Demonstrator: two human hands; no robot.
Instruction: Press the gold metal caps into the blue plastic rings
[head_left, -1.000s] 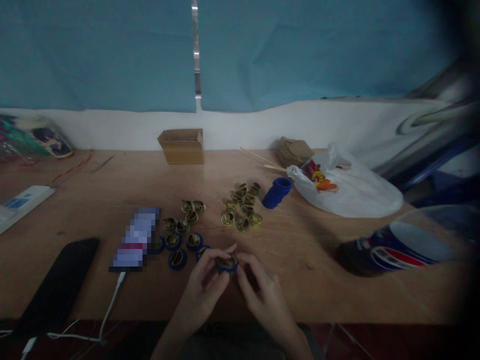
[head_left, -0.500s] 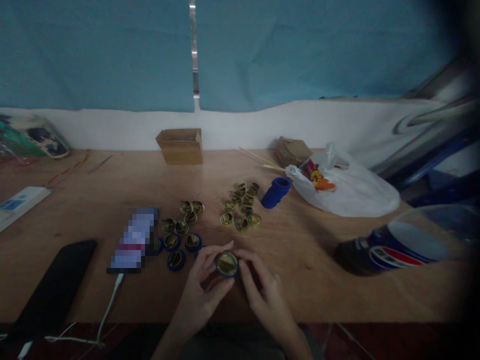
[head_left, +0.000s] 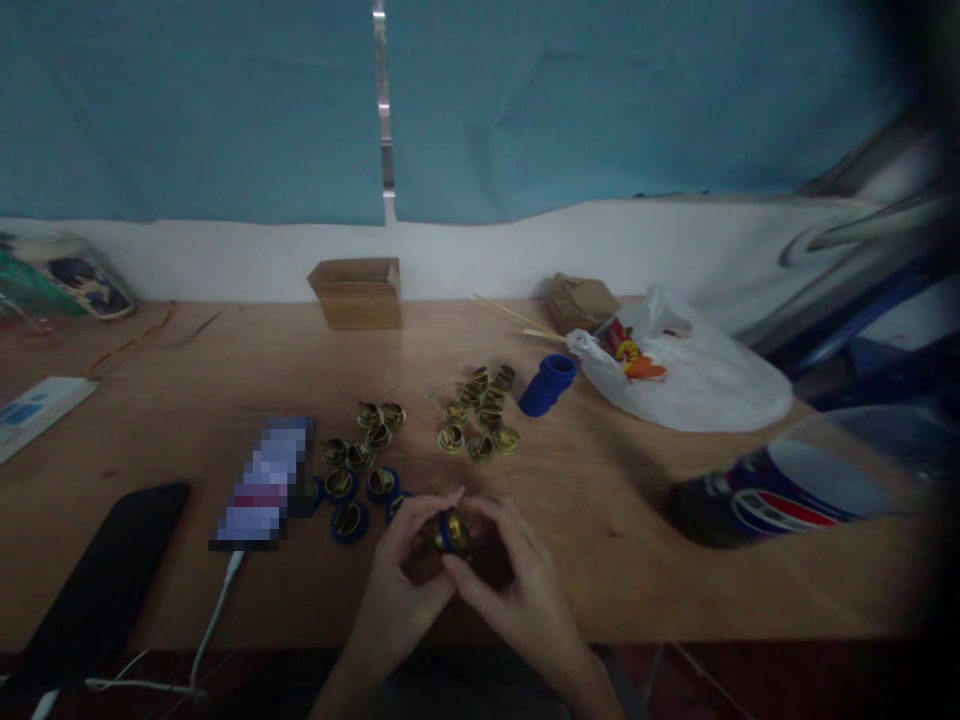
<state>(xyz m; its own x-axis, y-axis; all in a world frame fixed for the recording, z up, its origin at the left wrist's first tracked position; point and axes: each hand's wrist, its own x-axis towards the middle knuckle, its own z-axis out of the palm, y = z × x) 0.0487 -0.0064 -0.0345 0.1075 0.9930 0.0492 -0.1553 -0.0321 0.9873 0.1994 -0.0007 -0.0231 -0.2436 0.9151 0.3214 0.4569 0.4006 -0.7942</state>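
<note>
Between both hands, just above the table's near edge, is a round brass-coloured metal piece with a blue ring [head_left: 451, 532] around its middle. It is tilted on its side. The fingers of my left hand [head_left: 401, 575] grip it from the left, while my right hand [head_left: 517, 580] closes on it from the right with thumb and fingertips. Left of my hands lie several similar pieces fitted with blue rings [head_left: 349, 521]. Behind these are several brass-coloured pieces without rings [head_left: 378, 435], and another group [head_left: 481, 447] sits farther right. A leaning stack of blue rings [head_left: 548, 386] stands beyond them.
A lit phone [head_left: 264, 485] on a white cable and a black phone-like slab [head_left: 112, 570] lie left. At the back are an open cardboard box [head_left: 360, 300], a brown paper packet [head_left: 581, 303] and a white plastic bag [head_left: 697, 375]. A Pepsi bottle [head_left: 772, 500] lies right.
The held piece has been turned from facing me to its side, so its brass dome and blue band show. My right thumb has shifted left beneath it.
</note>
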